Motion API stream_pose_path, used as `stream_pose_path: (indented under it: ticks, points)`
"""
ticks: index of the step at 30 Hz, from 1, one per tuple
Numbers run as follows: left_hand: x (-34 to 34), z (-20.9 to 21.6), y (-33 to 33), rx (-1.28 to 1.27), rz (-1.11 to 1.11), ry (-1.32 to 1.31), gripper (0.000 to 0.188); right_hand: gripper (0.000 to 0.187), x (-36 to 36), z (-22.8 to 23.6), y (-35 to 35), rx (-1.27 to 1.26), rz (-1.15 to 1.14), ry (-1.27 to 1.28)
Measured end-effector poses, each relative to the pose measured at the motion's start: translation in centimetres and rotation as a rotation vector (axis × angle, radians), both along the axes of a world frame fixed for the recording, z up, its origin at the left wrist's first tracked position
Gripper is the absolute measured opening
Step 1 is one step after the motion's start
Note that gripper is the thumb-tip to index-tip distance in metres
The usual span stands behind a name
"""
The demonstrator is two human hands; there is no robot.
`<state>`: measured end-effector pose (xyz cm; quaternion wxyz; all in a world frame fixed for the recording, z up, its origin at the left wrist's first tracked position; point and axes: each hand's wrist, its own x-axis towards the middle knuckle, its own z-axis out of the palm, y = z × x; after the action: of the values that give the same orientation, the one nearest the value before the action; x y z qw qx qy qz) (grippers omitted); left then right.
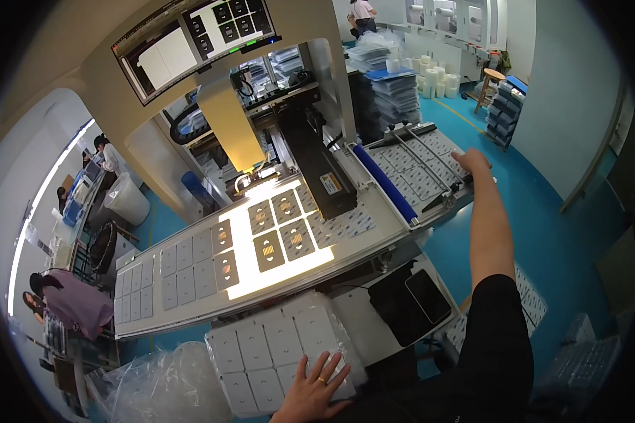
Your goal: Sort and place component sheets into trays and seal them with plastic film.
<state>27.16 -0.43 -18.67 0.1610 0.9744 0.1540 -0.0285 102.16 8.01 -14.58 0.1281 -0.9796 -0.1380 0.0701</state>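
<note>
My left hand (pixel 314 391) lies flat with spread fingers on a stack of pale grey card sheets (pixel 264 338) with clear plastic around it; a ring is on one finger. My right arm reaches out to the far right end of a machine bed. There my right hand (pixel 471 161) has its fingers bent over the edge of a white patterned sheet (pixel 420 163), beside metal guide rods (pixel 425 161). Its grip is small and partly hidden. Along the bed, dark cards (pixel 269 252) lie on a brightly lit strip, with grey cards (pixel 183 262) further left.
A blue roller (pixel 386 185) crosses the bed beside a black machine arm (pixel 317 169). Above hangs a monitor (pixel 194 46). A phone (pixel 427 297) rests on a black cloth on a side shelf. Clear plastic (pixel 162 388) lies lower left. Other people (pixel 77 303) work at the left.
</note>
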Motion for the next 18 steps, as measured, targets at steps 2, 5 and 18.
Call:
stream_pose_path:
  ticks: [2,5,18]
  points:
    - [0.2,0.3,-0.2,0.003,0.005,0.011,0.103,0.071,1.7,-1.0,0.6,0.067,0.023,-0.031]
    - [0.4,0.4,-0.4,0.014,0.023,0.032,0.103,0.063,5.6,-3.0,1.5,0.225,0.081,-0.029]
    - [0.2,1.5,0.3,0.057,-0.026,0.005,0.089,0.03,4.5,13.8,-10.1,0.47,-0.108,-0.91]
